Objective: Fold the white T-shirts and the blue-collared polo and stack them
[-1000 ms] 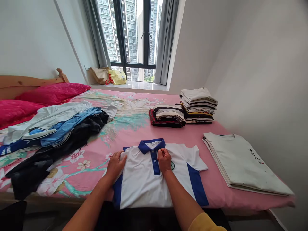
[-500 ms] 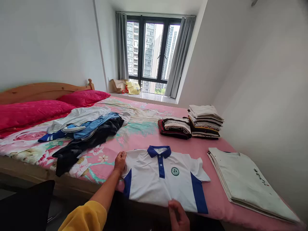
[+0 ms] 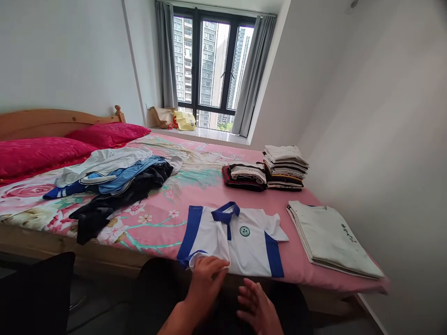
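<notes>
Left grip [image 3: 206,280]: fingers closed on gathered fabric at the near left part of the white and blue polo shirt [image 3: 244,253]. Right grip [image 3: 257,304]: released, fingers loosely curled, just off the near hem.

Polo shirt lies front up at the near edge of the bed [image 3: 206,196]. Blue collar points away from the person, toward the window [image 3: 213,65]; collar-to-hem axis runs far to near. Visible spread is wider crosswise. A crease runs from the collar toward the left grip. Round green chest badge [image 3: 245,231] carries a ring of marks, too small to read.

Right of it, apart: flat stack of cream garments [image 3: 331,237], the top one with dark script-like characters, not legible. Left: loose heap of white, blue and black clothes [image 3: 122,179]; two white stripes on a dark blue part.

Farther: low folded pile [image 3: 246,177] beside a taller folded pile [image 3: 285,167]. Red pillows [image 3: 108,135] by the wooden headboard [image 3: 52,116].

Farthest: brown paper bag [image 3: 162,116] and yellow bag [image 3: 186,121] on the sill; print on the yellow one unreadable.
</notes>
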Demonstrator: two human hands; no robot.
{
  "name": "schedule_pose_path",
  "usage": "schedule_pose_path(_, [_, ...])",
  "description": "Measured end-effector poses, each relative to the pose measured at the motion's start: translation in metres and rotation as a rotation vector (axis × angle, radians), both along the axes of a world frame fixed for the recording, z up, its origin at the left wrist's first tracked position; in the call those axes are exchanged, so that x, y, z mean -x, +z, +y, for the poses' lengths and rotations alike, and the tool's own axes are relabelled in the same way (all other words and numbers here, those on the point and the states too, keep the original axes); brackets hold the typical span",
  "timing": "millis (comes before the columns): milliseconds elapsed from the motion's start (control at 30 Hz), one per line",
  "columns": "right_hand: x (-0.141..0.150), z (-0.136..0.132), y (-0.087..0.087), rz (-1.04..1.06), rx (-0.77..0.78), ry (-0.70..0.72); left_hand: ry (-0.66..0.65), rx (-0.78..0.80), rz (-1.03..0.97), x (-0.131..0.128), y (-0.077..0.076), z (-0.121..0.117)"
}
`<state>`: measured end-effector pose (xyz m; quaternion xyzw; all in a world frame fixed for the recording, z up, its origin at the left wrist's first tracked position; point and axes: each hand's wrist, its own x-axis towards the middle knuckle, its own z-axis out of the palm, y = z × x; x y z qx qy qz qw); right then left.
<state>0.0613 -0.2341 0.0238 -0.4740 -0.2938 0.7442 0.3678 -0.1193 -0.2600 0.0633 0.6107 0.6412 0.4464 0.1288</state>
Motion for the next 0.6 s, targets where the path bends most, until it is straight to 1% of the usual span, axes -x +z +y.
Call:
schedule_pose_path(67, [0.015,0.004,0.01,0.078,-0.039,0.102,-0.126,0.025,0.125,-0.027,-0.013,-0.016])
schedule_pose_path(133, [0.022,0.007,0.012,0.022,-0.148,0.147,-0.262,0.016,0.238,-0.045,-0.029,-0.027])
schedule_pose_path(200, [0.021,0.009,0.004,-0.106,-0.214,0.146,-0.405,-0.003,0.276,-0.054,-0.042,-0.035])
schedule_pose_path(233, [0.019,0.01,-0.002,-0.154,-0.223,0.144,-0.457,-0.006,0.248,-0.055,-0.045,-0.037])
schedule_pose_path(267, [0.016,0.011,-0.008,-0.183,-0.222,0.138,-0.477,-0.01,0.197,-0.054,-0.046,-0.038])
schedule_pose_path(300, [0.011,0.011,-0.015,-0.194,-0.215,0.128,-0.46,-0.012,0.136,-0.051,-0.044,-0.038])
schedule_pose_path(333, [0.006,0.01,-0.02,-0.193,-0.205,0.119,-0.408,-0.011,0.078,-0.045,-0.04,-0.037])
schedule_pose_path(433, [-0.011,0.007,-0.028,-0.242,-0.142,0.047,-0.125,-0.006,-0.008,-0.014,-0.029,-0.023])
schedule_pose_path(467, [-0.018,0.004,-0.029,-0.284,-0.119,0.021,-0.034,-0.003,-0.008,0.0,-0.028,-0.015])
schedule_pose_path(533, [-0.03,-0.002,-0.027,-0.385,-0.097,-0.032,0.118,-0.022,0.054,0.032,-0.032,0.003])
schedule_pose_path(600, [-0.042,-0.008,-0.024,-0.481,-0.117,-0.08,0.205,0.006,0.189,0.063,-0.04,0.022])
